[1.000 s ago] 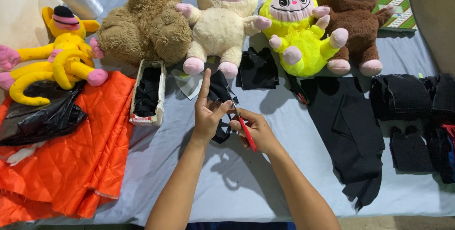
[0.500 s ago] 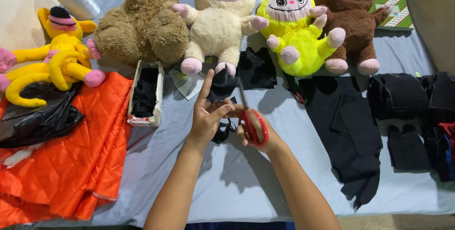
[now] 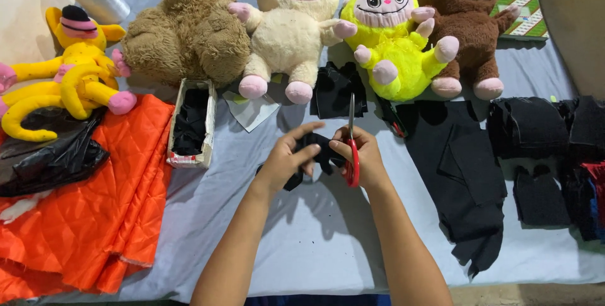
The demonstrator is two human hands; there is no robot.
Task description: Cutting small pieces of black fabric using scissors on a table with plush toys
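Bare grey sheet (image 3: 315,243) lies open below the hands; plush toys (image 3: 290,35) block the far side.

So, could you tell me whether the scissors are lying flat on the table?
No, the right hand holds the scissors blades-up above the table, beside the black fabric.

Two hands work a scrap of black fabric over a grey-blue table.

The left hand (image 3: 287,158) pinches the small black fabric piece (image 3: 318,151) between thumb and fingers (image 3: 309,131); the right hand (image 3: 362,158) grips red-handled scissors (image 3: 351,148), blades pointing up and away just beyond its fingertips. Past the fingers sit four plush toys: brown bear (image 3: 189,32), cream plush (image 3: 290,28), yellow-green plush (image 3: 394,44), brown plush (image 3: 469,22). Left of the fingers lie a narrow box (image 3: 189,158) and orange quilted cloth (image 3: 82,218); to their right, black fabric sheets (image 3: 463,167).
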